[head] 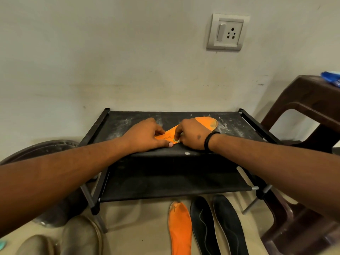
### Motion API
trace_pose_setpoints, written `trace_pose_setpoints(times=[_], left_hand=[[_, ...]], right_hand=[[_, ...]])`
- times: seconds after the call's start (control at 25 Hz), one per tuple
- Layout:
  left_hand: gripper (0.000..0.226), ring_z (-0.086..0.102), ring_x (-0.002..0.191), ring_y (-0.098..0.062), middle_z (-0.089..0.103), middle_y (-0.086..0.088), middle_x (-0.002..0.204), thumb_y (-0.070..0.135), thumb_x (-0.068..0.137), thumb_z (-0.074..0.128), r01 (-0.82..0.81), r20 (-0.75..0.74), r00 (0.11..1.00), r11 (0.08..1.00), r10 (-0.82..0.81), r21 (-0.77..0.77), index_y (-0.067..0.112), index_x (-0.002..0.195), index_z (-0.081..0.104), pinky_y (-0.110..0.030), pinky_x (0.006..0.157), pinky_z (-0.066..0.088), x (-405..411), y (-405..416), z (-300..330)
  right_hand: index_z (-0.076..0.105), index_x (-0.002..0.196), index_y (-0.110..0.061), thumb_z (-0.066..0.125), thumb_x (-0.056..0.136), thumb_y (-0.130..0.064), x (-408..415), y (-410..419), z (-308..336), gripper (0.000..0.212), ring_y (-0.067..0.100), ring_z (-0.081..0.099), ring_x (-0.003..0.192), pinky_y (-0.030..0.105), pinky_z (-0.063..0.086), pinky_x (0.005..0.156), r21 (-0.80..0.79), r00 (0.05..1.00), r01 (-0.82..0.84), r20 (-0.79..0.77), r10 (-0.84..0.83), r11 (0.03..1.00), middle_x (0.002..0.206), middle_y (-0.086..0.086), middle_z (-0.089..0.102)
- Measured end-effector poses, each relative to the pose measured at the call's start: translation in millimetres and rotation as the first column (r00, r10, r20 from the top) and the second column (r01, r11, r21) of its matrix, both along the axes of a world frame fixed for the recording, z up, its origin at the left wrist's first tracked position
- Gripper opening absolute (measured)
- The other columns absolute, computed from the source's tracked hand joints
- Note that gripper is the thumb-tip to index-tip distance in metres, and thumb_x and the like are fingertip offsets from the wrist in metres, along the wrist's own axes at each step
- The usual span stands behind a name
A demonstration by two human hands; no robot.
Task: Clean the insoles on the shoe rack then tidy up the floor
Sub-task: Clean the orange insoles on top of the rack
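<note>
An orange insole (206,122) lies on the dusty top shelf of a black shoe rack (114,126), toe end toward the wall. My left hand (145,135) presses down on its heel end, thumb along the near edge. My right hand (191,135) has curled fingers pinching a small pale-green thing, perhaps a cloth or sponge, against the heel print. A second orange insole (179,227) and two black insoles (202,227) (229,227) lie on the floor in front of the rack.
A brown plastic stool (309,111) stands right of the rack, with a blue packet (331,78) on top. Grey shoes (81,236) sit on the floor at lower left, near a dark round object (36,150). A wall socket (227,32) is above.
</note>
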State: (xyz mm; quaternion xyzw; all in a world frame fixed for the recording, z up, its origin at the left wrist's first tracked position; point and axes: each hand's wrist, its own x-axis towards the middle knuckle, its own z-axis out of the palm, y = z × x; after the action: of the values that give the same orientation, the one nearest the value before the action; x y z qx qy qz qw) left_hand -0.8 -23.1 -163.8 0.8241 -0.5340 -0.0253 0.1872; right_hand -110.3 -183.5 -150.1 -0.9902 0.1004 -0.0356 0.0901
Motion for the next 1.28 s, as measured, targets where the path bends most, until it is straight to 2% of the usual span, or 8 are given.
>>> trace_pose_setpoints(times=[0.24, 0.36, 0.44, 0.6, 0.88, 1.08, 1.2, 1.28], left_hand=[[0.053, 0.062, 0.085, -0.02, 0.063, 0.001, 0.085, 0.061, 0.084, 0.067, 0.008, 0.03, 1.0, 1.0, -0.008, -0.008, 0.023, 0.122, 0.072, -0.029, 0.067, 0.047, 0.9, -3.2, -0.6], [0.058, 0.062, 0.087, -0.024, 0.066, -0.009, 0.09, 0.062, 0.085, 0.065, 0.004, 0.048, 0.999, 1.0, -0.004, 0.005, 0.022, 0.126, 0.071, -0.039, 0.075, 0.051, 2.9, -3.8, -0.8], [0.059, 0.059, 0.084, -0.017, 0.062, -0.002, 0.088, 0.063, 0.086, 0.064, 0.003, 0.059, 0.998, 1.0, -0.003, 0.008, 0.022, 0.128, 0.069, -0.031, 0.07, 0.049, 3.0, -3.9, -0.5], [0.061, 0.054, 0.078, -0.009, 0.051, 0.012, 0.082, 0.062, 0.086, 0.063, 0.009, 0.049, 0.999, 1.0, -0.009, 0.002, 0.021, 0.131, 0.067, -0.018, 0.061, 0.036, 4.4, -5.2, -2.6], [0.061, 0.06, 0.089, -0.014, 0.066, 0.001, 0.095, 0.062, 0.084, 0.067, 0.009, 0.011, 1.0, 1.0, -0.009, -0.013, 0.019, 0.128, 0.07, -0.026, 0.071, 0.049, 6.6, -4.4, -3.7], [0.063, 0.065, 0.085, -0.016, 0.072, -0.001, 0.091, 0.068, 0.081, 0.065, 0.009, -0.011, 1.0, 1.0, -0.009, -0.008, 0.019, 0.119, 0.074, -0.038, 0.077, 0.057, 11.9, -4.9, -6.6], [0.064, 0.066, 0.078, -0.018, 0.07, -0.003, 0.081, 0.072, 0.077, 0.064, 0.002, -0.015, 1.0, 1.0, -0.003, -0.017, 0.019, 0.112, 0.077, -0.045, 0.075, 0.057, 13.9, -4.8, -7.8], [0.064, 0.065, 0.075, -0.018, 0.069, -0.003, 0.079, 0.071, 0.076, 0.066, -0.009, -0.012, 1.0, 1.0, 0.009, -0.023, 0.018, 0.109, 0.078, -0.041, 0.073, 0.057, 13.8, -5.0, -9.6]], right_hand=[[0.076, 0.102, -0.022, 0.061, 0.088, -0.013, -11.0, -6.0, 3.5, 0.023, 0.018, 0.063, 0.102, 0.033, 0.05, 0.091, -0.025, 0.994, -0.105, -0.012, 0.105, 0.994, 0.111, 0.001, 0.07], [0.075, 0.105, -0.018, 0.058, 0.089, -0.013, -8.9, -13.7, 4.5, 0.024, 0.025, 0.063, 0.101, 0.033, 0.051, 0.084, -0.195, 1.0, -0.021, -0.016, 0.018, 0.981, 0.111, 0.007, 0.068], [0.074, 0.101, -0.015, 0.057, 0.086, -0.012, -8.5, -19.4, 7.6, 0.023, 0.028, 0.063, 0.097, 0.037, 0.054, 0.083, -0.234, 0.997, 0.06, -0.027, -0.068, 0.97, 0.107, 0.01, 0.07], [0.071, 0.101, -0.011, 0.058, 0.086, -0.012, -11.6, -25.0, 12.2, 0.019, 0.029, 0.064, 0.091, 0.039, 0.055, 0.081, -0.217, 0.987, 0.125, -0.075, -0.144, 0.968, 0.102, 0.013, 0.07], [0.075, 0.103, -0.011, 0.06, 0.087, -0.006, 2.5, -12.7, 4.0, 0.022, 0.026, 0.063, 0.105, 0.036, 0.045, 0.102, -0.058, 0.996, 0.094, 0.001, -0.094, 0.994, 0.111, 0.009, 0.072], [0.078, 0.096, -0.011, 0.062, 0.087, -0.016, -8.8, 1.9, 9.2, 0.019, 0.013, 0.063, 0.09, 0.022, 0.046, 0.082, 0.041, 1.0, -0.026, 0.017, 0.025, 0.999, 0.099, 0.001, 0.072], [0.076, 0.097, -0.011, 0.065, 0.088, -0.015, -4.6, 1.4, 17.3, 0.014, 0.008, 0.055, 0.089, 0.022, 0.041, 0.085, 0.011, 0.999, -0.052, 0.016, 0.052, 0.999, 0.101, 0.0, 0.067], [0.075, 0.1, -0.013, 0.063, 0.089, -0.011, 2.6, -0.5, 19.2, 0.016, 0.011, 0.057, 0.093, 0.022, 0.043, 0.085, -0.005, 0.996, -0.087, 0.012, 0.087, 0.996, 0.108, 0.002, 0.068]])
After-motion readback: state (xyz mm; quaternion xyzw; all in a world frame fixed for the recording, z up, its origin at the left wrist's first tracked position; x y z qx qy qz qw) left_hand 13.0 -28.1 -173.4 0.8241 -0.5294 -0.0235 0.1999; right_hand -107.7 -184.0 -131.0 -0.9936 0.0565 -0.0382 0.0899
